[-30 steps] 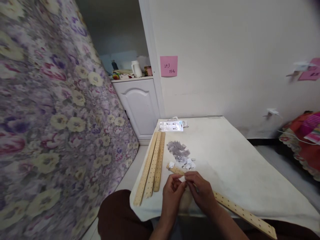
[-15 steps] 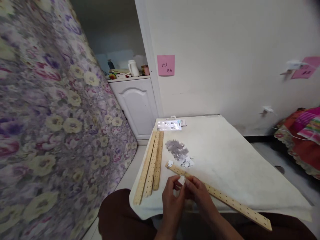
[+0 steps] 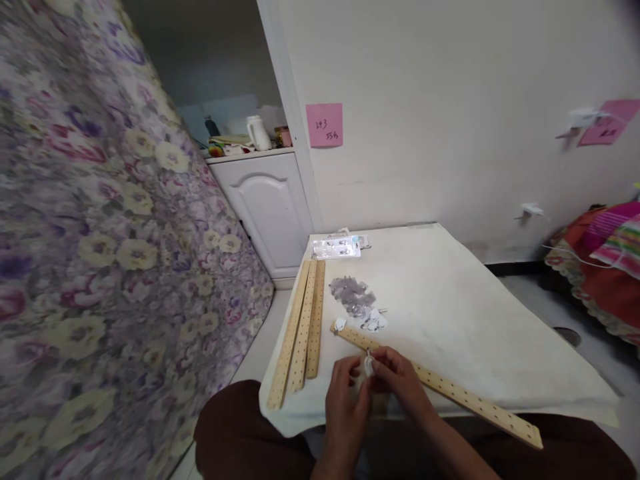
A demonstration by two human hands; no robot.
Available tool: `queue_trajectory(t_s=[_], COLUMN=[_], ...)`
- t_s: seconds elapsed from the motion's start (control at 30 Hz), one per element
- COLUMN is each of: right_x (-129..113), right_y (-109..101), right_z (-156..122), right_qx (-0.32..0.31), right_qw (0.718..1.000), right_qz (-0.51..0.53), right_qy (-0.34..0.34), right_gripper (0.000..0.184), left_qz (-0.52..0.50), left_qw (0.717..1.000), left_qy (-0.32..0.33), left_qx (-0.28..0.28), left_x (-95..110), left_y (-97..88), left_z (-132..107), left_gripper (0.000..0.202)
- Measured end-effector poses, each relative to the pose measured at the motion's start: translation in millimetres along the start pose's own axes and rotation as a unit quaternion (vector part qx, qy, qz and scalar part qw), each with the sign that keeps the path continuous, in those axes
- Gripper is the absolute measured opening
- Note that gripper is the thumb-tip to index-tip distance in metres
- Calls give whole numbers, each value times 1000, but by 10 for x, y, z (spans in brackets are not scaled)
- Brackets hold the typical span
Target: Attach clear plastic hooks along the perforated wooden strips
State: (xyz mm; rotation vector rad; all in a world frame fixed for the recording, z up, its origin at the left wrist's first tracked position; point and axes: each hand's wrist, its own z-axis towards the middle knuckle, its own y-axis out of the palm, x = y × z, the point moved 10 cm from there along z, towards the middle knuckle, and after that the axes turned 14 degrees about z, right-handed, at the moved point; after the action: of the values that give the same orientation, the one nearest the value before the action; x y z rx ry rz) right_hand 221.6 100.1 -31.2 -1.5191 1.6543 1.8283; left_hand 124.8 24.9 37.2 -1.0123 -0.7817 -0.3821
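My left hand (image 3: 346, 395) and my right hand (image 3: 397, 379) meet at the near edge of the white-covered table (image 3: 465, 320), fingers pinched together on a small white clip-like piece (image 3: 369, 364). Under them a long perforated wooden strip (image 3: 450, 390) lies slanted across the cloth, with another small white piece (image 3: 341, 325) at its far end. Just beyond is a pile of small grey and white pieces (image 3: 357, 301). Three more perforated wooden strips (image 3: 303, 331) lie side by side to the left.
A clear plastic packet (image 3: 337, 247) lies at the table's far left corner. A floral fabric surface (image 3: 100, 253) rises close on the left. Behind stand a white cabinet (image 3: 267, 207) and a wall with a pink note (image 3: 324, 124). Colourful bedding (image 3: 607, 267) is at right.
Both hands have shifted slightly toward me along the slanted strip while still pinching the small white piece. The view has drifted a little.
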Motion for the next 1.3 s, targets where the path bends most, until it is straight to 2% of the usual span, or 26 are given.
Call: queue_trajectory(t_s=[0.13,0.27,0.4,0.5,0.63,0.77,0.87,0.97,1.03,1.3], right_x=[-42,-180,-252,-211,-47,-98,-187,-257,-297,-466], right_y=[9,43,50,16,-46,33,88,86,81,170], right_z=[25,20,19,37,60,68,82,126,170,388], right_qx=[-34,-69,-83,-71,-42,-49,-51,-42,-44,-94], right_qw=[993,973,955,957,977,983,976,960,946,863], right_qz=[-110,-213,-276,-277,-207,-176,-204,-262,-300,-460], right_qy=[-10,-56,-72,-51,13,-28,-66,-93,-112,-188], right_gripper=[31,25,22,21,28,32,29,21,23,30], left_qz=[-55,-89,-153,-205,-243,-259,-262,-253,-232,-45], left_qw=[998,991,977,964,953,946,943,947,954,989], left_qy=[-42,-83,-120,-134,-166,-192,-202,-196,-187,-136], left_qx=[-12,-49,-87,-103,-75,-41,-32,-34,-40,-35], left_x=[-88,-239,-358,-382,-455,-525,-560,-576,-582,-534], left_y=[6,146,300,370,350,309,315,334,347,285], left_z=[43,39,6,12,50,83,108,147,178,379], left_gripper=[24,19,19,18,18,20,21,20,18,7])
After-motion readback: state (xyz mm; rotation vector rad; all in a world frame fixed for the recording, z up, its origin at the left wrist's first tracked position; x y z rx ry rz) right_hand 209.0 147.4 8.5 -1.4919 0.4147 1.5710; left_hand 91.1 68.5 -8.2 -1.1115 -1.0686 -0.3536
